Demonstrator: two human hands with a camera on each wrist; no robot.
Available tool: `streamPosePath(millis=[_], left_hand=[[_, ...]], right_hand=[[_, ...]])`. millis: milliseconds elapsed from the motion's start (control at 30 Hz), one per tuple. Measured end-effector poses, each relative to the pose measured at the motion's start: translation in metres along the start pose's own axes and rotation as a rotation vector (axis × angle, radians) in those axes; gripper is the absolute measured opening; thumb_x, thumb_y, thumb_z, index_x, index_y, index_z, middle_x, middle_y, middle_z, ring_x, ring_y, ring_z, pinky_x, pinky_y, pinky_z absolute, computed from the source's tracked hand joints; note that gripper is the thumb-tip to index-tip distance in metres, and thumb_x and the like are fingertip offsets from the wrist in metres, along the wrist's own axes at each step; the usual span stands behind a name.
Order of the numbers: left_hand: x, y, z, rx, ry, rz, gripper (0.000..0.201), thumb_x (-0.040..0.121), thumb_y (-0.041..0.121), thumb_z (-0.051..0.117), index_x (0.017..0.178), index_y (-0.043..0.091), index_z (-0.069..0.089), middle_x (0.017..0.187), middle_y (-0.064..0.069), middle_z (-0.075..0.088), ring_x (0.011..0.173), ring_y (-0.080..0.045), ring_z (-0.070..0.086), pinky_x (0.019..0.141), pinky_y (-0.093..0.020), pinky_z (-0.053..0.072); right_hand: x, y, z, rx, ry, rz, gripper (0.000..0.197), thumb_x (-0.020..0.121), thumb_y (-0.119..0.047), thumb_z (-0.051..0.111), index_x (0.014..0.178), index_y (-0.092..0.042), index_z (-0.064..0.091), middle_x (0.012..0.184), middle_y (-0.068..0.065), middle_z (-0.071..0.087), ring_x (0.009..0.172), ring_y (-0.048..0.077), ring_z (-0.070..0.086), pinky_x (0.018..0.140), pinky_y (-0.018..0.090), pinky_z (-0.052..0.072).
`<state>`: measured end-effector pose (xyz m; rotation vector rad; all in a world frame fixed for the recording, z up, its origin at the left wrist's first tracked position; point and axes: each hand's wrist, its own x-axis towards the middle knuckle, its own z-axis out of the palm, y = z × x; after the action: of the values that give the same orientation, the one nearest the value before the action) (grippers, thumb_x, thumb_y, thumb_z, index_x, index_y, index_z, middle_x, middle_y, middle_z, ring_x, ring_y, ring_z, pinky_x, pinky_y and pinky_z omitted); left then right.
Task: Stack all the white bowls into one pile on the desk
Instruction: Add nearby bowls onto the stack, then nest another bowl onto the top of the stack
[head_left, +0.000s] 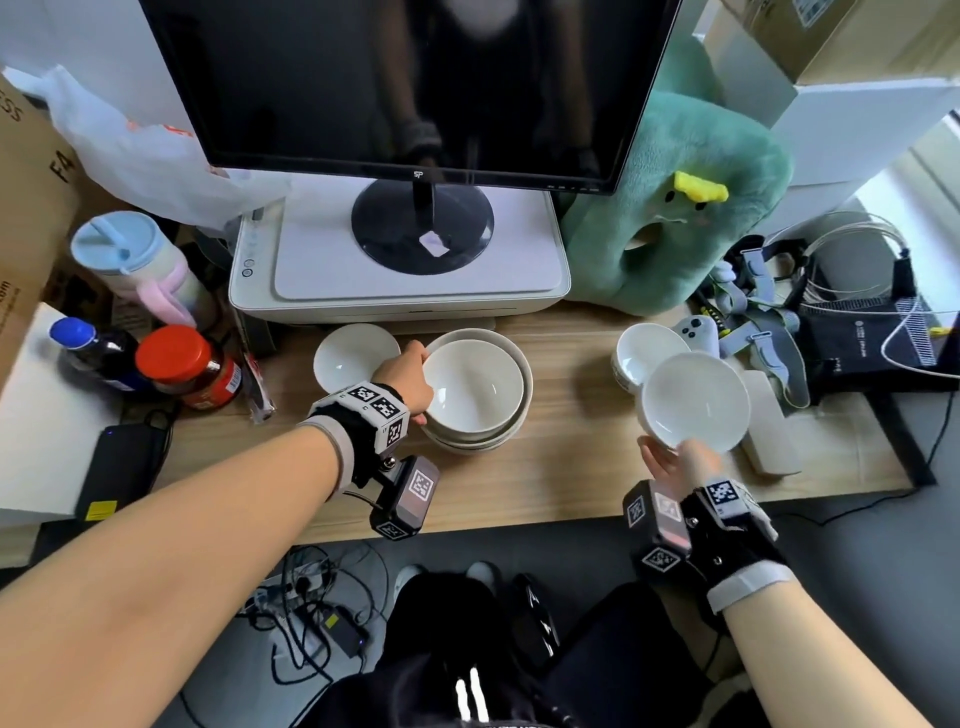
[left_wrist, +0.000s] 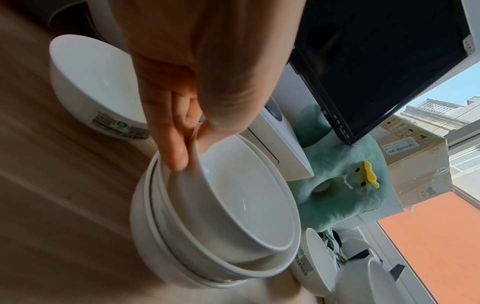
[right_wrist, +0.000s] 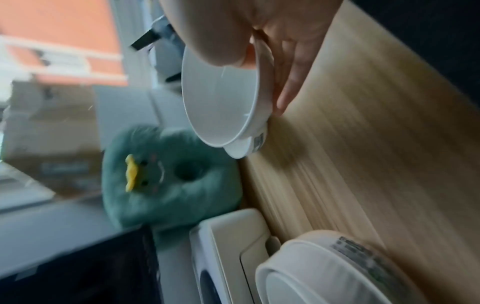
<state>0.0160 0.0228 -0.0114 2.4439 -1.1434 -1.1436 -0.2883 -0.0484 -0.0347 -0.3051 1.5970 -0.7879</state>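
Right now the pile of nested white ceramic bowls (head_left: 475, 395) sits on the pale wood-grain desk (head_left: 571, 467), just in front of the flat white printer (head_left: 400, 270) that carries the black monitor's round stand. The left hand (head_left: 405, 379) has the top bowl by its near-left rim: in the left wrist view the thumb lies inside the rim and the fingers (left_wrist: 171, 144) run down the outer wall, a pinch, likely either to steady the pile or to seat that bowl squarely in the one below.

To the right of the printer's front edge, the right hand (head_left: 675, 460) holds a shallow white bowl (head_left: 696, 400) clear of the desk, tilted toward the person. The thumb presses inside the rim and the fingers (right_wrist: 291, 82) spread beneath the base, a grip that leaves the underside free to drop into the pile. My guess is that this bowl is bound for the pile next.

Two more wait alone: a white bowl (head_left: 356, 356) just left of the pile, close against the printer's front, and another white bowl (head_left: 649, 351) behind the lifted one, beside the green plush toy (head_left: 675, 208). So the stacking looks partly done, with three bowls left to join.
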Motion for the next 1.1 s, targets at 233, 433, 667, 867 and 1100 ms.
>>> streamPosePath(millis=[233, 433, 667, 867, 1100], left_hand=[[0.006, -0.014, 0.000, -0.039, 0.044, -0.038, 0.035, 0.089, 0.030, 0.052, 0.114, 0.006, 0.047, 0.101, -0.017, 0.069, 0.082, -0.035, 0.069, 0.077, -0.039, 0.054], [0.015, -0.034, 0.001, -0.127, -0.042, -0.112, 0.042, 0.093, 0.025, 0.041, 0.130, 0.007, 0.033, 0.082, -0.016, 0.066, 0.065, -0.030, 0.063, 0.056, -0.032, 0.051], [0.016, -0.031, 0.004, -0.211, -0.144, 0.005, 0.044, 0.097, 0.015, 0.028, 0.140, 0.013, 0.035, 0.060, -0.010, 0.058, 0.036, -0.014, 0.056, 0.039, -0.022, 0.048], [0.022, -0.035, 0.002, -0.283, -0.225, -0.020, 0.044, 0.099, 0.018, 0.029, 0.142, 0.015, 0.024, 0.062, -0.015, 0.056, 0.024, -0.008, 0.054, 0.032, -0.020, 0.048], [0.025, -0.034, 0.011, -0.248, -0.114, 0.019, 0.036, 0.093, 0.015, 0.044, 0.127, 0.007, 0.045, 0.085, -0.015, 0.067, 0.037, -0.008, 0.062, 0.041, -0.020, 0.052]], right_hand=[[-0.045, -0.017, 0.048, -0.230, -0.225, -0.175, 0.045, 0.090, -0.003, 0.026, 0.134, 0.001, 0.034, 0.077, 0.015, 0.060, 0.063, 0.024, 0.060, 0.053, 0.031, 0.056], [-0.060, -0.014, 0.096, -0.402, -0.343, -0.237, 0.046, 0.091, -0.003, 0.028, 0.136, 0.001, 0.038, 0.084, 0.016, 0.056, 0.059, 0.023, 0.058, 0.045, 0.020, 0.054], [-0.060, -0.003, 0.130, -0.339, -0.411, -0.136, 0.047, 0.090, -0.004, 0.025, 0.135, -0.001, 0.039, 0.072, 0.011, 0.067, 0.055, 0.017, 0.062, 0.053, 0.019, 0.040], [-0.051, 0.005, 0.138, -0.321, -0.416, -0.034, 0.049, 0.090, -0.008, 0.025, 0.136, -0.001, 0.040, 0.043, 0.002, 0.067, 0.045, 0.008, 0.062, 0.079, 0.030, 0.044], [-0.048, 0.005, 0.132, -0.255, -0.409, -0.023, 0.045, 0.089, -0.008, 0.027, 0.131, -0.008, 0.042, 0.048, 0.002, 0.069, 0.063, 0.012, 0.060, 0.084, 0.039, 0.037]])
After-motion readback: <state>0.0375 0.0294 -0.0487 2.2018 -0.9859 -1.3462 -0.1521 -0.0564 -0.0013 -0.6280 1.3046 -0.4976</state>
